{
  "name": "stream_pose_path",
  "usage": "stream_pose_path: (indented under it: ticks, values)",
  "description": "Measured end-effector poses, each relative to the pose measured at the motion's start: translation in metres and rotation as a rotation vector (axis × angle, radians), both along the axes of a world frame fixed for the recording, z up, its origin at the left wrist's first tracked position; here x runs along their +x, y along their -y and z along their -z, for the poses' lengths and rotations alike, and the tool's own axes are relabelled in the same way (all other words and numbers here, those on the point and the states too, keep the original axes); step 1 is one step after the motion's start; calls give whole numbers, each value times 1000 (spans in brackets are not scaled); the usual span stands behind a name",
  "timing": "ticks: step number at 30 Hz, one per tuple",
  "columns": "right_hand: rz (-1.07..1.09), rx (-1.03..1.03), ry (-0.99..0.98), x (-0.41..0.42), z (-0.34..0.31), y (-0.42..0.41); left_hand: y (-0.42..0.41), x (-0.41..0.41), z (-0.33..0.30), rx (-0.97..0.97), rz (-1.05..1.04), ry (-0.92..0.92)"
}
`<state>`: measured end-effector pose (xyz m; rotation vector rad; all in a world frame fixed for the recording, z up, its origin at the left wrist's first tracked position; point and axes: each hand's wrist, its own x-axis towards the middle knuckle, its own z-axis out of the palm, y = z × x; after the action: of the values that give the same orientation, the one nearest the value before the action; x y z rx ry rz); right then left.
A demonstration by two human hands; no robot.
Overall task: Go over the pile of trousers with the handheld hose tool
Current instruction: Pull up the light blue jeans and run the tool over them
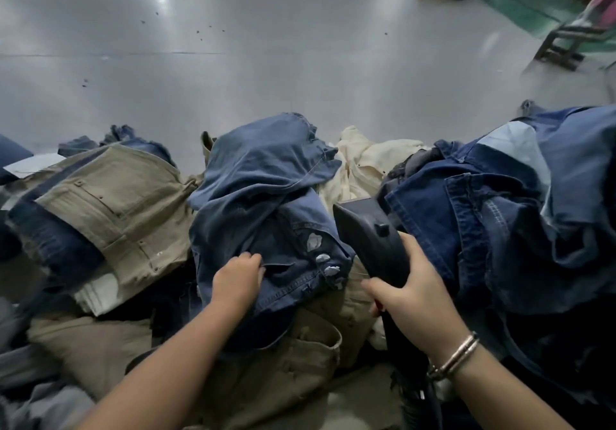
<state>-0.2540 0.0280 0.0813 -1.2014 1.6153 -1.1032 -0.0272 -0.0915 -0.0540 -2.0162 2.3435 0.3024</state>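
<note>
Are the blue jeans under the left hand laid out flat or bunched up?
Bunched up. The blue jeans rise in a creased, humped heap, and the left hand presses their lower edge.

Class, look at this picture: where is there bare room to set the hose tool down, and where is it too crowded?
The broad grey table surface beyond the pile lies bare, bordered near by the blue denim trousers, khaki trousers and cream trousers. Around the left hand and the right hand gripping the black hose tool, garments overlap everywhere.

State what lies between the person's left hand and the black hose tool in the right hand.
In the head view, blue jeans with pale ripped patches fill the stretch between the left hand and the hose tool gripped by the right hand.
</note>
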Motion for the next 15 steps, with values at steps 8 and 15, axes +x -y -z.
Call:
stream_pose_path:
  ticks: [8,15]
  values:
    - [59,-178,18,12,-6,4,-12,-26,-113,798,-564,-1362]
    - [-6,-236,-32,34,-7,13,-48,-29,-165,1061,-377,-1334]
